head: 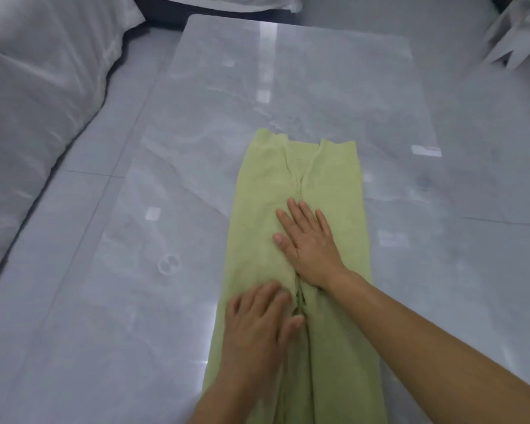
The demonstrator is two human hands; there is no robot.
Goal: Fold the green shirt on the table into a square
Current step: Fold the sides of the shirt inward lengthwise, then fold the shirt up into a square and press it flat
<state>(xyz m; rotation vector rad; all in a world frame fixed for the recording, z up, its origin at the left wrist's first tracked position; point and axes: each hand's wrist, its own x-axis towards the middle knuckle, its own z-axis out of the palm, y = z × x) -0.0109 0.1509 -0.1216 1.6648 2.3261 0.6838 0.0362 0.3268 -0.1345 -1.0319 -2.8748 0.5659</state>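
Observation:
The green shirt (331,179) lies on the glossy grey table (288,87) as a long narrow strip running away from me, both sides folded in so they meet along a centre seam. My right hand (308,243) presses flat on the middle of the strip, fingers spread and pointing away. My left hand (257,325) lies flat on the shirt nearer to me, left of the seam, its thumb at the seam. Neither hand grips the cloth. The near end of the shirt runs out of the bottom of the view.
A white cushioned sofa (34,117) runs along the left side. The grey tiled floor (487,148) surrounds the table. A white folding rack or stand (514,35) stands at the top right. Bare tabletop extends beyond the shirt's far end and to its left.

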